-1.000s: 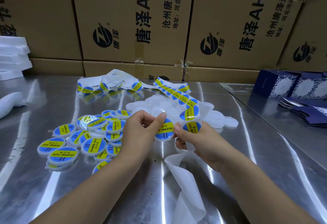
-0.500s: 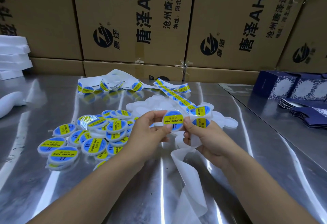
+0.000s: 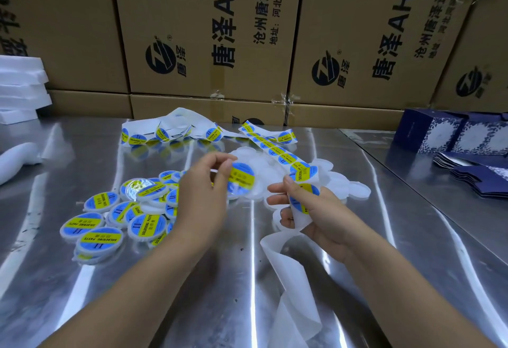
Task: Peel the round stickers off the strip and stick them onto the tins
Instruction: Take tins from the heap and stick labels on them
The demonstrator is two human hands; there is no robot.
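Note:
My left hand (image 3: pixel 202 196) holds a small round clear tin (image 3: pixel 242 180) by its edge, with a blue and yellow sticker on its top. My right hand (image 3: pixel 310 210) grips the white sticker strip (image 3: pixel 277 152), thumb beside the foremost sticker (image 3: pixel 303 173) on it. The strip runs back to a loose heap of backing and stickers (image 3: pixel 154 133); its bare white tail (image 3: pixel 291 279) hangs down toward me. A pile of stickered tins (image 3: pixel 121 215) lies left of my left hand. Plain white tins (image 3: pixel 346 185) lie behind my right hand.
The work surface is a shiny metal table (image 3: pixel 137 292). Large cardboard boxes (image 3: pixel 209 31) wall off the back. White foam pieces (image 3: pixel 19 86) sit far left. Dark blue patterned boxes (image 3: pixel 450 133) and flat cartons (image 3: pixel 472 177) lie on the right.
My hands have drawn apart. The left hand has carried the stickered tin to the left, away from the strip, and my right hand's thumb has shifted to the following sticker.

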